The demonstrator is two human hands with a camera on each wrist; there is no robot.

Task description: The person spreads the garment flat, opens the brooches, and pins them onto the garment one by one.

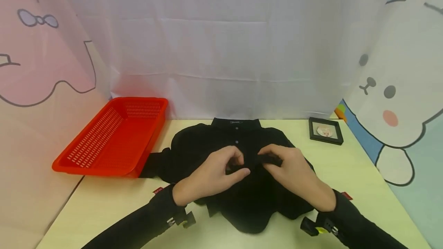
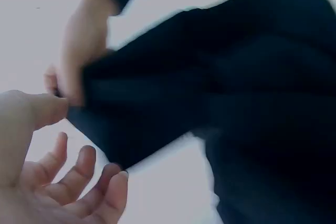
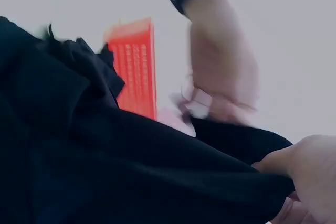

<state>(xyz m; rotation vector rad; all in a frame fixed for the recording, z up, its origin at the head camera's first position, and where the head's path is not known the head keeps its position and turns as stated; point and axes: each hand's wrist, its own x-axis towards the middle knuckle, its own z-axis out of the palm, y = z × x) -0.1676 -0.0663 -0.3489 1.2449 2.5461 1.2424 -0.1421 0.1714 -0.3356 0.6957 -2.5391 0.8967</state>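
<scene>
Sleeves [image 1: 135, 224] at lower edge, head view; shirt [image 1: 252, 199] at centre, beneath left hand [image 1: 215, 173] and right hand [image 1: 297, 170].
Left wrist view: left hand, lower left, thumb and fingers parted at shirt edge. Right wrist view: right hand, lower right, pinches shirt.

A black shirt [image 1: 249, 206] lies front up on the desk [image 1: 370, 199], collar [image 1: 225, 124] near the far edge above small pale buttons [image 1: 237, 141], hem [image 1: 251, 229] toward the near edge, one sleeve [image 1: 156, 164] out toward the left edge.
</scene>
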